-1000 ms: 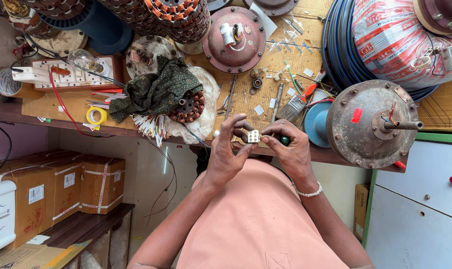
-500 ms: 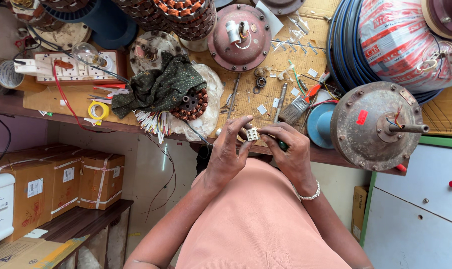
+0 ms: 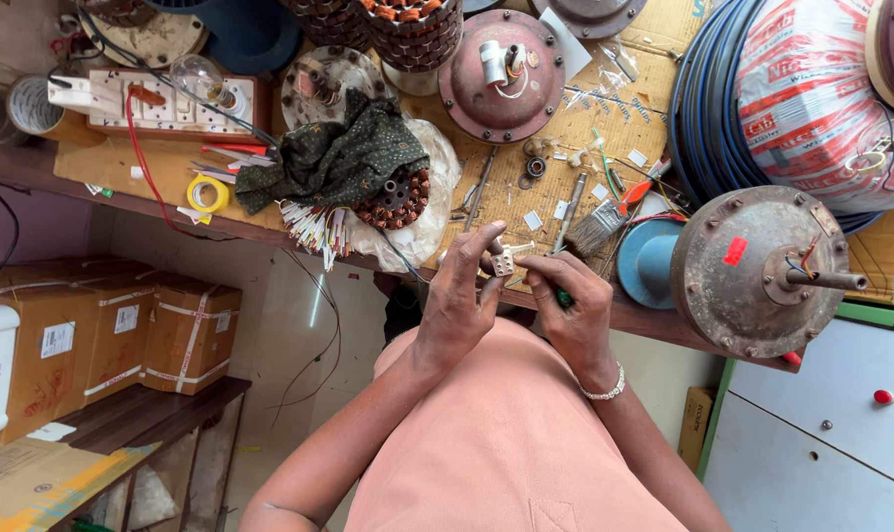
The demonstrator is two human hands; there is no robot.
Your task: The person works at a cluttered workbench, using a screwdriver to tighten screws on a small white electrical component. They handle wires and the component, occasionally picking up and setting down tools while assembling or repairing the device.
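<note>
Head view shows us at a cluttered wooden workbench (image 3: pixel 122 172), our lap in a peach garment below it. Largest, at two o'clock, sits a coil of blue wire (image 3: pixel 703 118) wrapped round a red-and-white sack. Just under it, at three o'clock, a rusty fan motor housing (image 3: pixel 753 271) rests at the bench edge with its shaft pointing right. At twelve o'clock lies a maroon motor cover (image 3: pixel 501 74), and at eleven o'clock a dark green cloth (image 3: pixel 334 158) is draped over a copper-wound stator (image 3: pixel 398 197).

Near the middle of the frame our hands meet. Our left hand (image 3: pixel 457 305) has fingers and thumb closed lightly on a small white connector block (image 3: pixel 503 262) — the block sits between both hands, held above the bench's near edge. Our right hand (image 3: pixel 575 315) touches the block with its fingertips, and its curled fingers are wrapped round something green (image 3: pixel 562 297) — what it is we cannot tell.

Smaller things: a paintbrush (image 3: pixel 595 227) at one o'clock from the hands, and a roll of yellow tape (image 3: pixel 208 193) at ten o'clock.
</note>
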